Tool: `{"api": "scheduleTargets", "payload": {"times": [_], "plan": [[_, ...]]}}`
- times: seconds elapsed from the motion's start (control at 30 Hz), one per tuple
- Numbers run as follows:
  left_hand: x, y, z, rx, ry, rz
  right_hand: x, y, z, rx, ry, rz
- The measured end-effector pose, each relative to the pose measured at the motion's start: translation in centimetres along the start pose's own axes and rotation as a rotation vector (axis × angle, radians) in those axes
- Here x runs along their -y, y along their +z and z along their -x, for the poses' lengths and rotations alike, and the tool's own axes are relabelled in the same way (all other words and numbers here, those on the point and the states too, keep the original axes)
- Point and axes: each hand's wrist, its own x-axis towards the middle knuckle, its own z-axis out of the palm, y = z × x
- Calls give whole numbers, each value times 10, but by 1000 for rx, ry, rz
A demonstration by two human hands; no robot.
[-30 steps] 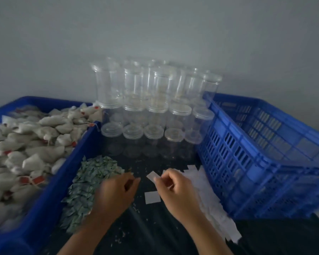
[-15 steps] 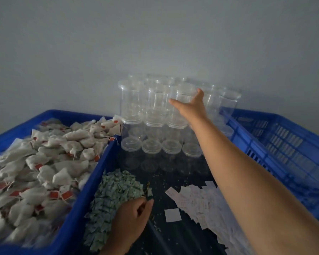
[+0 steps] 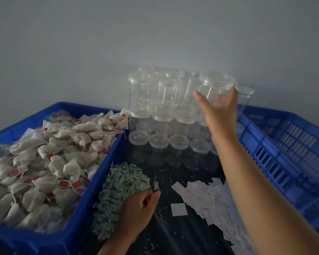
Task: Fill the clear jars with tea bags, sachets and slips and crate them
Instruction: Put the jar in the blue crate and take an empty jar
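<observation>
Gripping a far top jar (image 3: 216,89), right hand (image 3: 219,111) wrapped round it, left hand (image 3: 138,207) curled on sachets (image 3: 122,181), hold unclear, we risk toppling the stack (image 3: 155,115) by dragging sideways.

Only two hands and their forearms show of the person. The right hand (image 3: 219,111) is bare, and so is the right forearm (image 3: 261,184), uncovered along its whole visible length and broadening toward the elbow. The left hand (image 3: 138,205) is bare too, as is the short stretch of left forearm (image 3: 114,245) behind it. The hands are slim, with long fingers. The light is dim, so nails and finer marks cannot be made out.
</observation>
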Motion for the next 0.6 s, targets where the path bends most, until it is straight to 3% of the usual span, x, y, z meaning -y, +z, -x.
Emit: {"api": "scheduleTargets", "payload": {"times": [0.13, 0.2, 0.27, 0.4, 0.5, 0.6], "plan": [[-6, 3, -2, -5, -2, 35, -33, -35, 77, 216, -2, -230], [-8, 3, -3, -14, -18, 78, -63, -42, 124, 358, 130, -332], [-17, 0, -5, -68, 13, 113, -90, -40, 173, 429, 300, -333], [-68, -20, -21, -182, 37, 123, -127, -34, 246, 468, 305, -248], [-107, -38, -21, 84, 280, 91, -138, -38, 267, 477, 259, -282], [-128, -50, -17, 482, 579, -347, -142, -38, 266, 530, 163, -282]]}}
